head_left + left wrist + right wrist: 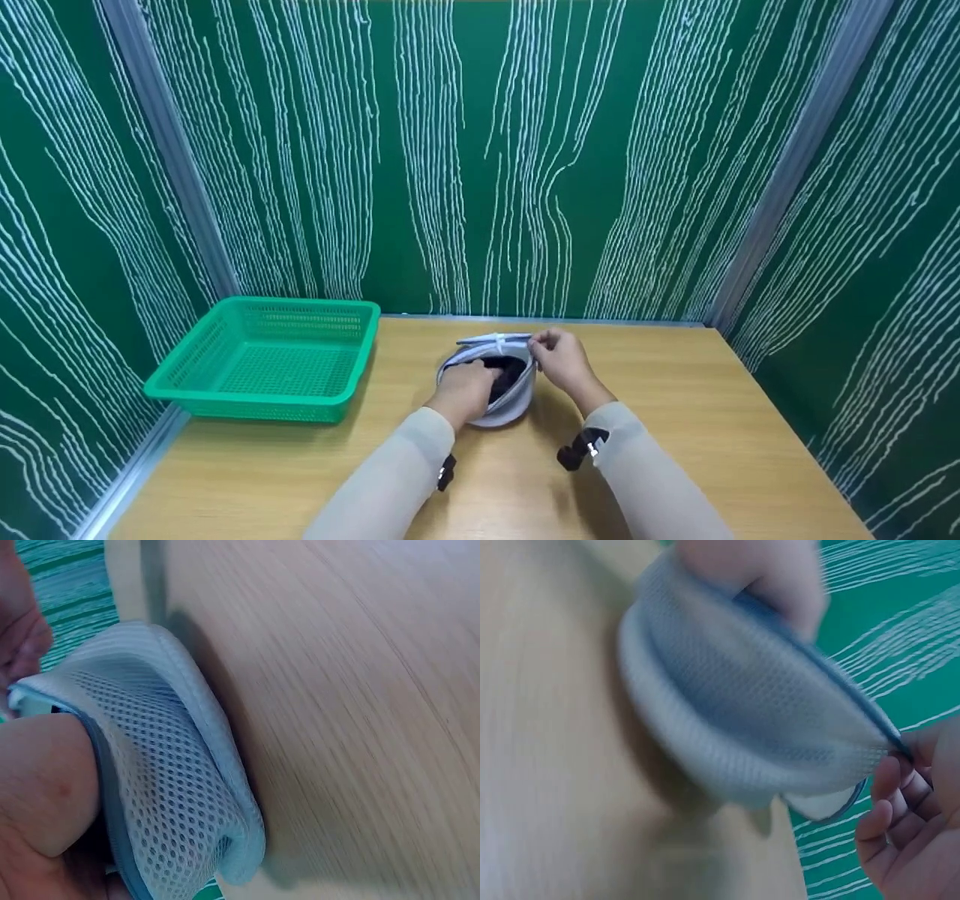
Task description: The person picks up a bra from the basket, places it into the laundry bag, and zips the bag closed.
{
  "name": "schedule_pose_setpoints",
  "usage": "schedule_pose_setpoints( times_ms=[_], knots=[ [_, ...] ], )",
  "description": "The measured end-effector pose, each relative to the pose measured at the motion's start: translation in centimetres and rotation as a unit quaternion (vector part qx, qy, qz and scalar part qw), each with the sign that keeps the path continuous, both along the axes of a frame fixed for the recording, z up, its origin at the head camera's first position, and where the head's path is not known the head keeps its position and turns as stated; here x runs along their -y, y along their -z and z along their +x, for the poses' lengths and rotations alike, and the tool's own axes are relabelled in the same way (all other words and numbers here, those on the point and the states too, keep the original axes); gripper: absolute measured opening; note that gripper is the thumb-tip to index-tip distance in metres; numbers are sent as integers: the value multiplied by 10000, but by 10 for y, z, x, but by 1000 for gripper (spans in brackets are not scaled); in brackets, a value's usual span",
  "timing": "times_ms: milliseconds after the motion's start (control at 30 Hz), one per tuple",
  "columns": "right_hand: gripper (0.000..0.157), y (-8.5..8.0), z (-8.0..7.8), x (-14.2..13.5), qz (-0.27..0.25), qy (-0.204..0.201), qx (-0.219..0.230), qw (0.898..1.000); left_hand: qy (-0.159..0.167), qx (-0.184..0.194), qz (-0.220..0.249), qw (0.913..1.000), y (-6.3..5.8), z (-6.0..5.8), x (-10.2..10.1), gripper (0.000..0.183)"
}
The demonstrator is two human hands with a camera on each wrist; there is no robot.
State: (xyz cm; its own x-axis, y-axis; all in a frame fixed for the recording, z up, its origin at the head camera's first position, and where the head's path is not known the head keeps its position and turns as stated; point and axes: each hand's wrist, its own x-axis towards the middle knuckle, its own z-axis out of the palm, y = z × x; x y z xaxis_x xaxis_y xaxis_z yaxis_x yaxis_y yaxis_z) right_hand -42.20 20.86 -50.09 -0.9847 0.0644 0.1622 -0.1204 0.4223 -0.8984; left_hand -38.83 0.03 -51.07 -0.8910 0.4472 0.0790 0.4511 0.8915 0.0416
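Observation:
A white-grey mesh laundry bag [514,409] with a zipped rim stands unzipped on the table, its lid [480,346] folded back on the far side. A dark cloth-like item [511,369] lies inside. My left hand [466,386] reaches over the near left rim into the bag; most of its fingers are hidden there, so I cannot tell whether they grip the dark item. At the right end of the opening, my right hand [561,360] pinches the rim between thumb and fingers. The right wrist view shows the pinched zip edge [885,736] drawn out to a point.
A green perforated plastic basket [259,409] stands at the table's left back. The wooden table [675,420] is bounded by green walls [480,187] with white wavy lines at the back and sides.

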Motion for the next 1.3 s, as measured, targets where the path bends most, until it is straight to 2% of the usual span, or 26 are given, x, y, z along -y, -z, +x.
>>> schedule_pose_setpoints(
  times_ms=[100,233,300,367,433,500,567,633,733,833,933,1033,1200,1300],
  knots=[
    [8,7,0,-2,123,44,9,9999,-30,-159,184,9997,-3,0,3,52],
    [8,12,-2,-4,116,100,-50,9999,40,-105,1019,9947,-12,-1,12,66],
    [8,13,-2,-6,112,96,-82,9999,111,-43,1523,9883,-16,-3,19,62],
    [8,14,-3,-7,126,101,-47,9999,14,-24,2005,9797,-20,-6,26,52],
    [8,15,-4,-8,174,97,12,9998,-280,-93,2419,9699,-21,-10,33,39],
    [8,16,-4,-9,248,117,75,9996,-763,-131,2731,9589,-21,-14,40,29],
    [9,16,-3,-9,378,163,96,9991,-1273,-43,2819,9509,-18,-17,45,25],
    [12,15,-2,-8,491,216,73,9985,-1666,206,2857,9435,-15,-19,50,23],
    [17,8,2,-1,678,288,-102,9972,-1914,675,3044,9307,-9,-20,54,27],
    [20,-1,8,10,1121,242,-582,9917,-1903,923,3402,9163,-6,-21,58,33],
    [21,-10,15,24,1806,-56,-1105,9773,-1832,1019,3728,9039,-6,-20,59,34],
    [26,-14,18,40,2397,-738,-1449,9571,-1817,1121,3910,8953,-8,-19,60,28],
    [41,-9,23,61,3073,-2073,-1473,9170,-1805,1321,4133,8827,-10,-16,60,20],
    [43,-3,24,67,3517,-2491,-1226,8940,-1828,1527,4403,8657,-11,-14,59,20]
  ],
)
